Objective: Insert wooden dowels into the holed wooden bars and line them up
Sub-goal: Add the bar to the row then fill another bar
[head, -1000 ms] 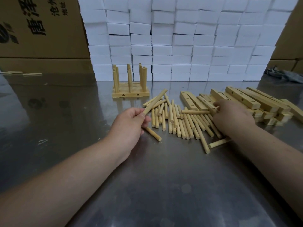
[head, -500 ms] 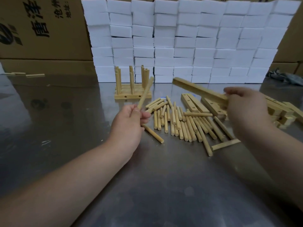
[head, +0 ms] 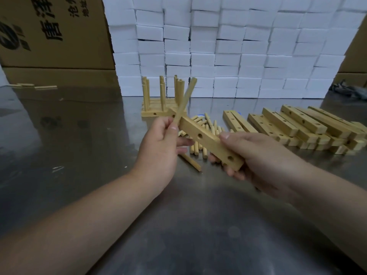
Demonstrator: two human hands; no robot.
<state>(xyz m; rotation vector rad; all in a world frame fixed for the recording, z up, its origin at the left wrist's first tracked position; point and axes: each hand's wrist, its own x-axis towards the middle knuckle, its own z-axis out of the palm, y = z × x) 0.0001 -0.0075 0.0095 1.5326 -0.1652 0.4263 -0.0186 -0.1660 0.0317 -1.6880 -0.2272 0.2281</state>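
My right hand [head: 256, 157] grips a holed wooden bar [head: 206, 138] by its near end and holds it above the table, slanting up to the left. My left hand [head: 160, 145] pinches one wooden dowel [head: 185, 100] between thumb and fingers; the dowel points up and crosses the bar's far end. Whether its tip sits in a hole is hidden by my fingers. Loose dowels [head: 206, 126] lie on the steel table behind the bar. Several finished bars with upright dowels [head: 162, 104] stand lined up farther back.
A pile of holed bars [head: 301, 126] lies to the right on the steel table [head: 79, 155]. A wall of white blocks [head: 228, 46] closes the back, with cardboard boxes [head: 51, 32] at the left. One stray dowel [head: 191, 162] lies below my hands.
My right hand lifted a bar off the pile and brought it left to the middle. My left hand raised its dowel to meet the bar's far end.
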